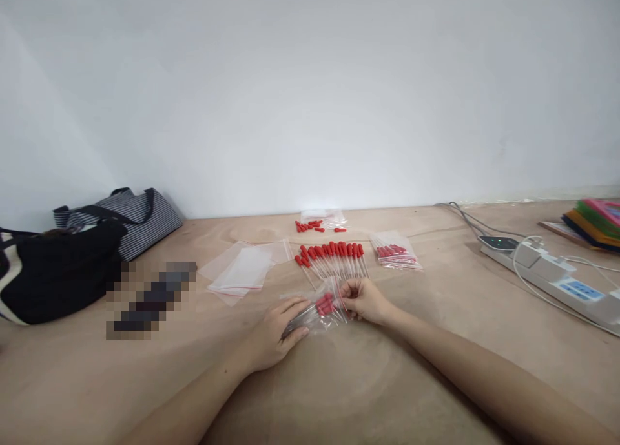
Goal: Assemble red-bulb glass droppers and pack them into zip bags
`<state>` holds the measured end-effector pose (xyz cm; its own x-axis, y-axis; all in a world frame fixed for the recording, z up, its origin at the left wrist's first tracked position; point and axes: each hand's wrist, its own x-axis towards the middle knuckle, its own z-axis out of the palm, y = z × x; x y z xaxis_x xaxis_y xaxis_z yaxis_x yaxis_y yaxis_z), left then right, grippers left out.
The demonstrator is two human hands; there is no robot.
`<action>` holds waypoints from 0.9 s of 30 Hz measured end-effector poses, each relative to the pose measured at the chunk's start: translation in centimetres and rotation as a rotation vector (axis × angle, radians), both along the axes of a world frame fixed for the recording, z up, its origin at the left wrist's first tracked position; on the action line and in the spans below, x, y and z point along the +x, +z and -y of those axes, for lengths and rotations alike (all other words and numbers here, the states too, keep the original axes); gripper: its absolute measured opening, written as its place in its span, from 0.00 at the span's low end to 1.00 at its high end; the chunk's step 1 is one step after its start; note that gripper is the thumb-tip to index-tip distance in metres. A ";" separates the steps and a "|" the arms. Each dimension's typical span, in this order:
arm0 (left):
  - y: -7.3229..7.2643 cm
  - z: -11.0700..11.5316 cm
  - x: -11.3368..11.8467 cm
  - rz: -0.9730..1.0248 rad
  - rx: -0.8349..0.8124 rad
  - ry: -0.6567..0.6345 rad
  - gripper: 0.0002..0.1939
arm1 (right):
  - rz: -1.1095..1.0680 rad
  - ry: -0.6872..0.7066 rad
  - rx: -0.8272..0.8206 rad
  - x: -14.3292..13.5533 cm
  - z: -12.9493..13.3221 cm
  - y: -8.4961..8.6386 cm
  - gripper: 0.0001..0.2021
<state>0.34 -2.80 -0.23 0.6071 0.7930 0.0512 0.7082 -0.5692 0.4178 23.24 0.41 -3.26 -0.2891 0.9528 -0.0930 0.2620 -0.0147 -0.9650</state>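
A clear zip bag [325, 305] with several red-bulbed glass droppers in it lies between my hands on the table. My left hand [277, 334] grips its left end, thumb and fingers around the glass tubes. At the right edge, my right hand [362, 299] pinches the bag's opening. Just beyond the bag, several loose droppers [334, 254] lie in a fanned row, red bulbs pointing away from me. A filled bag of droppers [394, 251] rests to their right. To the left is a loose pile of flat zip bags [242, 269].
Loose red rubber bulbs [309, 226] lie near the wall beside a clear bag [329, 217] of tubes. A white power strip [557, 280] with cables is on the right, near colourful folders [593, 222]. A black bag [62, 270] and a striped bag [140, 219] stand left.
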 end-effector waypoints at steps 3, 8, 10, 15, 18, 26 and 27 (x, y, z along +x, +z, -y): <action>-0.1 0.0 -0.1 0.002 0.012 -0.002 0.22 | 0.145 0.046 0.166 0.2 -0.3 -0.1 0.09; -0.1 0.1 0.0 0.000 0.020 -0.004 0.22 | 0.528 -0.150 0.276 3.3 -3.7 1.9 0.05; -0.1 0.1 0.0 0.012 0.037 -0.011 0.21 | 0.588 -0.272 0.283 4.5 -6.0 2.8 0.08; 0.0 -0.1 -0.2 0.052 0.092 -0.052 0.18 | 0.701 -0.401 0.194 4.9 -10.7 3.0 0.09; 0.0 -0.2 -0.5 0.035 0.083 -0.040 0.18 | 0.706 -0.403 0.120 4.2 -11.8 2.5 0.14; -0.2 -0.3 -0.9 0.008 0.056 -0.041 0.20 | 0.454 -0.530 0.146 6.1 -9.8 3.8 0.09; -0.2 -0.3 -0.9 0.004 0.052 -0.040 0.20 | 0.393 -0.552 0.173 6.5 -9.1 3.9 0.11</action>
<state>-0.55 -2.54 -0.41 0.6380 0.7642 0.0945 0.6828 -0.6182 0.3894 29.78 9.56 0.64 0.2654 0.9612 0.0745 0.5904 -0.1009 -0.8008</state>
